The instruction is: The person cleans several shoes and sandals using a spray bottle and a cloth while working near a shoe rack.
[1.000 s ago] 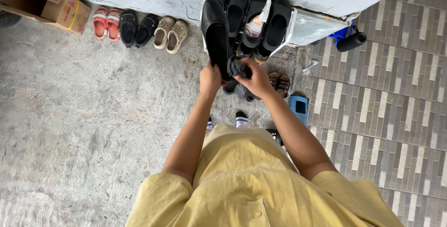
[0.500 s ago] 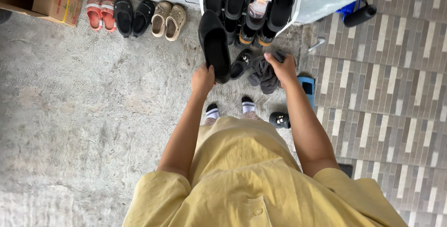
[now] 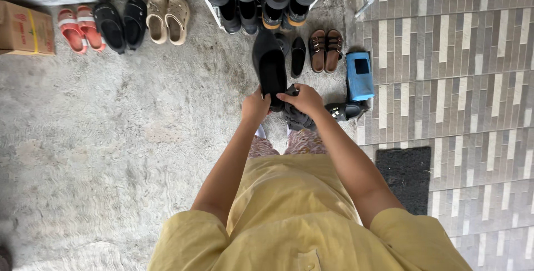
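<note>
My left hand grips the heel end of a large black shoe, which points away from me above the concrete floor. My right hand is closed on a dark grey cloth and presses it against the shoe's heel, right beside my left hand. Both hands are in front of my yellow shirt, over my patterned trousers. Just past the shoe stands a white shoe rack filled with black shoes.
A single black shoe, brown sandals, a blue box and a small black item lie to the right. Red sandals, black shoes, beige clogs and a cardboard box line the wall. A dark mat lies on the tiles.
My right hand moved right with the grey cloth, then came back to the heel of the black shoe. The shoe is held lower and the view has shifted toward the floor.
</note>
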